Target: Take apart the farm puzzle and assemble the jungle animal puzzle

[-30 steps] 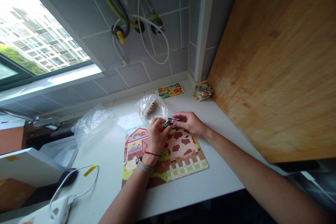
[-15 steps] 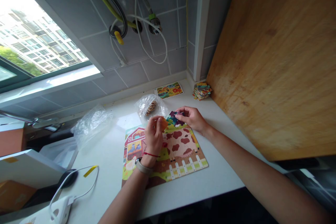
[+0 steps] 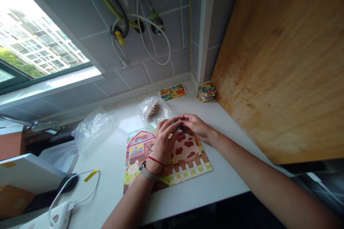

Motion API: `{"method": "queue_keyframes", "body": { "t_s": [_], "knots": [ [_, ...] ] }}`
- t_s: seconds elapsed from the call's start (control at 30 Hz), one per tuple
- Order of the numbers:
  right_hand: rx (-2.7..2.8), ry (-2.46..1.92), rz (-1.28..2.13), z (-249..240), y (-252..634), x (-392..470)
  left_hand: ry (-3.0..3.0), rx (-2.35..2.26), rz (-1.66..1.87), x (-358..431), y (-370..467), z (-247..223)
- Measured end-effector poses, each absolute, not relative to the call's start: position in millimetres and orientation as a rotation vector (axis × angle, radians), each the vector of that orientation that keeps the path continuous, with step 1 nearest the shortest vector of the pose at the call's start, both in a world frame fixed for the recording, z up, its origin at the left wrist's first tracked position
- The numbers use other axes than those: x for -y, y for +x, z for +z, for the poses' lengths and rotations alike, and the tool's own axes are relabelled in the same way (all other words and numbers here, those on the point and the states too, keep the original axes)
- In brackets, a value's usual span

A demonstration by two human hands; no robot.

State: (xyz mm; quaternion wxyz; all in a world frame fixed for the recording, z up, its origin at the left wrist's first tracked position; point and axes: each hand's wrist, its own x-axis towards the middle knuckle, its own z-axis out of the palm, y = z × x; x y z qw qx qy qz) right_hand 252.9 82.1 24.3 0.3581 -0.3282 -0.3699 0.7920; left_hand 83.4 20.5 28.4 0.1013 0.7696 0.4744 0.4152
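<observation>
A farm-scene jigsaw puzzle (image 3: 139,155) with a barn, a cow and a white fence lies on the white table. Above its far edge my two hands meet around a small bunch of dark purple and green puzzle pieces (image 3: 183,128). My right hand (image 3: 197,127) grips the pieces from the right, thumb and fingers pinched. My left hand (image 3: 165,141) reaches over the puzzle, its fingers bent onto the left side of the same pieces and covering much of them. A red string and a watch are on the left wrist.
Behind the hands sit a clear plastic bag (image 3: 146,109) with more pieces, a picture card (image 3: 172,92) and a stack of puzzle pieces (image 3: 206,93). A crumpled plastic bag (image 3: 92,128) lies left. A wooden board (image 3: 279,61) stands right; a white power strip (image 3: 57,216) is front left.
My left hand has moved right and come onto the pieces in my right hand. The orange piece seen at its fingertips no longer shows. The fanned pieces are now mostly covered by fingers.
</observation>
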Motion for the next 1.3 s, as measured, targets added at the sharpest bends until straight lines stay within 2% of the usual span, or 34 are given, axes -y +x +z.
{"method": "queue_keyframes", "body": {
  "t_s": [0.2, 0.33, 0.43, 0.63, 0.97, 1.1, 1.3],
  "knots": [
    [0.751, -0.828, 2.185, 25.2, 253.4, -84.2, 2.312, -1.37, 1.14, -25.3, 77.2, 23.3],
    [0.85, -0.823, 2.155, 23.4, 254.0, -83.7, 2.256, -1.402, 1.119, -24.3, 75.4, 18.2],
    [1.005, -0.845, 2.044, 19.0, 254.5, -85.3, 2.204, -1.399, 1.165, -23.4, 76.2, 18.2],
    [1.389, -0.902, 1.592, 8.7, 254.0, -92.5, 2.146, -1.419, 1.344, -22.9, 77.4, 24.2],
    [1.557, -0.897, 1.669, 10.0, 253.4, -86.6, 2.244, -1.513, 1.271, -27.9, 74.5, 15.6],
    [1.654, -0.87, 1.771, 10.1, 254.2, -85.1, 2.221, -1.538, 1.342, -25.8, 73.9, 20.1],
    [2.002, -0.697, 1.697, 21.0, 257.6, -78.7, 2.2, -1.538, 1.425, -24.4, 71.5, 21.3]
  ]
}}
